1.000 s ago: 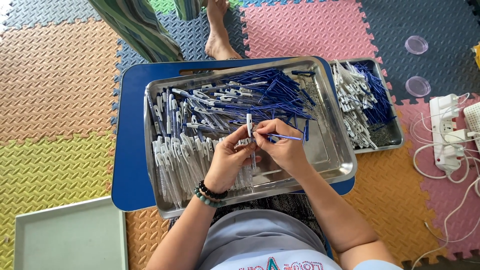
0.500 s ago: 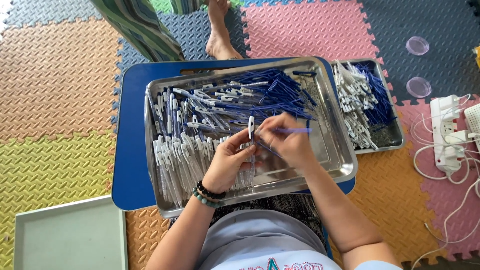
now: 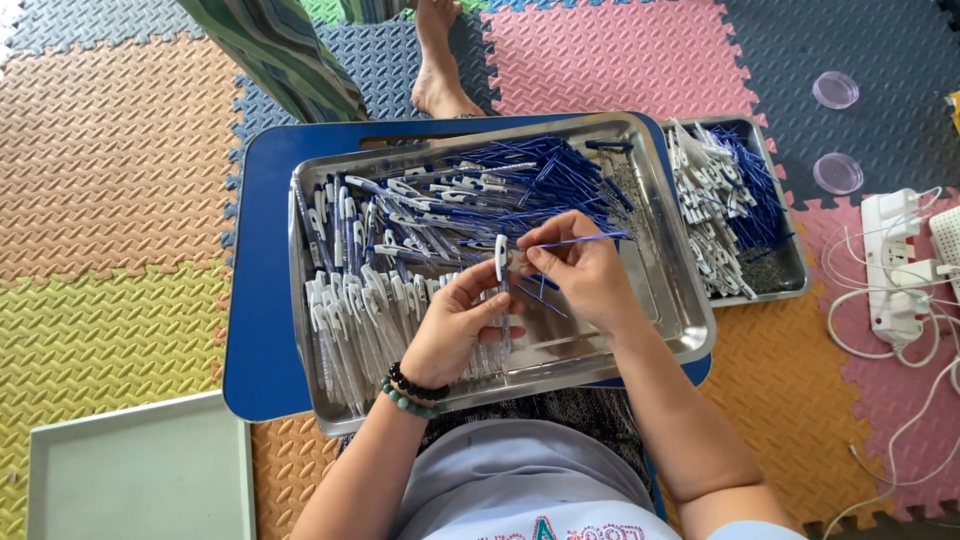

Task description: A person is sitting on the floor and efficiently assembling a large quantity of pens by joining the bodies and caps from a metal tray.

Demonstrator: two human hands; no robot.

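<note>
Right now both hands meet over the middle of a large steel tray (image 3: 672,262) that sits on a blue tabletop (image 3: 262,300). The left hand (image 3: 455,322) (beaded bracelets at the wrist) has its grip pinched on a white pen barrel (image 3: 501,258), held upright with its clip end pointing away from the person. The right hand (image 3: 582,270) has its grip pressed together on a thin blue refill (image 3: 585,239), whose near end meets the barrel between the two hands while the rest stretches out to the right above the tray. Loose blue refills (image 3: 560,170) are heaped in the tray's far part, and white-and-blue pens (image 3: 350,310) lie along its left side. A smaller steel tray (image 3: 780,285) of more pens stands just right of it. Another person's bare foot (image 3: 440,70) rests on the foam floor mats (image 3: 110,170) beyond.
</note>
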